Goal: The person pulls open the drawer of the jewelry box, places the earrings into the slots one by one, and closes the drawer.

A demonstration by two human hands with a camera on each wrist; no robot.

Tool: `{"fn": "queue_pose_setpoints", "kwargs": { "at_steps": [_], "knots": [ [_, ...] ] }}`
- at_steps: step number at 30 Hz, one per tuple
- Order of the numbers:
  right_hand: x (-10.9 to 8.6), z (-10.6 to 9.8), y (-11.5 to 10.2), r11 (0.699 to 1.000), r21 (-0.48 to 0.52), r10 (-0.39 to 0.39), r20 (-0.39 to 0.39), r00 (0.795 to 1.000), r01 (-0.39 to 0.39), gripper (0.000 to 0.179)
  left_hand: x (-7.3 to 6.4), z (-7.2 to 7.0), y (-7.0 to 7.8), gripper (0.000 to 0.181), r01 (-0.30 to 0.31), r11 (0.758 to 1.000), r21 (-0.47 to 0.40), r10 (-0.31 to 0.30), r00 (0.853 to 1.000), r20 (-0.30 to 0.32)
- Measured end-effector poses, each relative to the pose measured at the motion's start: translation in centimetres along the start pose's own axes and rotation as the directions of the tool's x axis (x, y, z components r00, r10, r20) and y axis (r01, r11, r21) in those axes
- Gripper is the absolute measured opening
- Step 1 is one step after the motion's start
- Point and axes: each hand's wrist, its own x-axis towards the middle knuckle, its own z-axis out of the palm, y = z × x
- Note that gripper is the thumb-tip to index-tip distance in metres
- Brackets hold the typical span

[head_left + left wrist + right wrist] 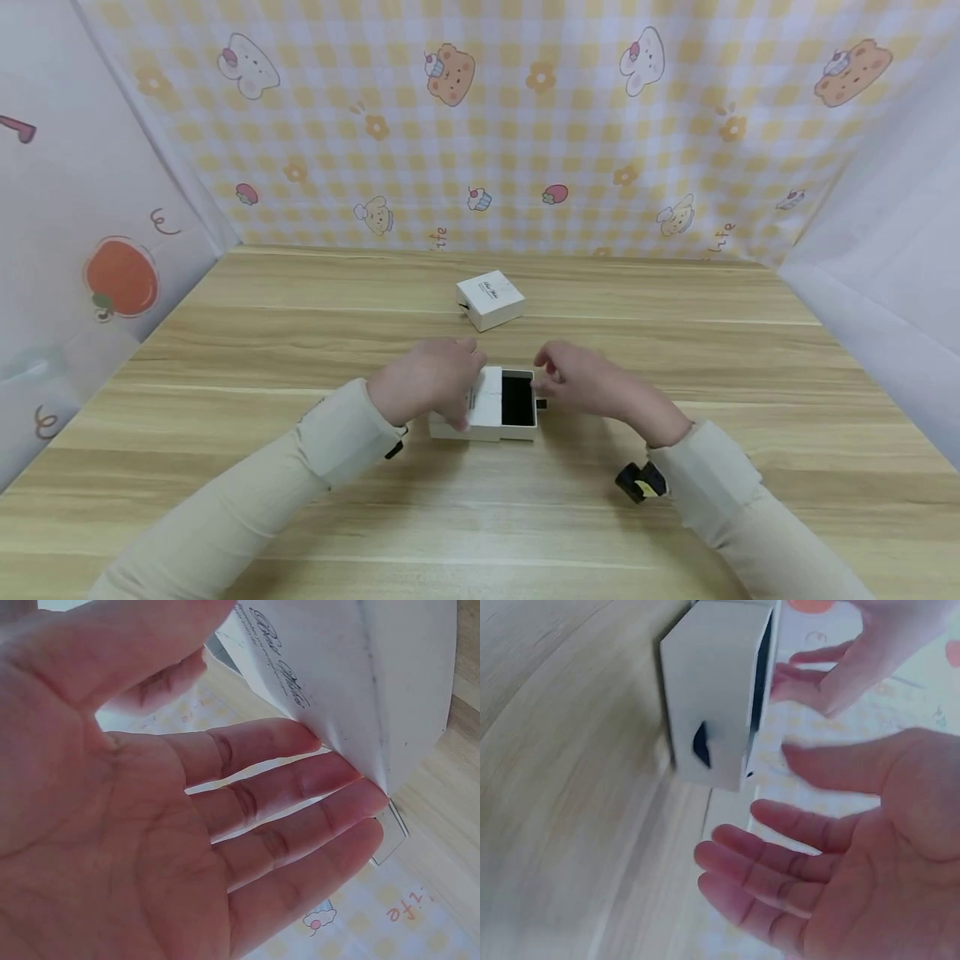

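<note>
A white drawer box (487, 398) with black script on top lies in front of me, its inner drawer (517, 400) partly out to the right and showing a black inside. My left hand (435, 379) spans the outer sleeve from above, thumb at the near side and fingers at the far edge. In the left wrist view its fingertips touch the sleeve (337, 675). My right hand (581, 379) is beside the drawer's right end, fingers loosely bent and holding nothing. A black ribbon tab (702, 745) sticks out of that end, apart from the right fingers.
A second white box (491, 298) with similar script stands farther back on the wood-grain table (300, 325). Behind the table hangs a yellow checked cloth (487, 150); a white printed cloth (67, 192) hangs at the left.
</note>
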Motion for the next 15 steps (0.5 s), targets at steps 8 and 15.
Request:
{"fn": "queue_pose_setpoints", "kwargs": {
  "at_steps": [8, 15],
  "knots": [
    [0.0, 1.5, -1.5, 0.979, -0.131, -0.153, 0.022, 0.988, 0.154, 0.074, 0.2, 0.0, 0.0, 0.073, 0.005, 1.000, 0.018, -0.005, 1.000, 0.005],
    [0.0, 1.9, -1.7, 0.975, -0.114, -0.191, 0.008, 0.982, 0.191, 0.067, 0.2, 0.0, 0.0, 0.072, 0.000, 1.000, 0.015, 0.000, 1.000, 0.004]
  ]
}}
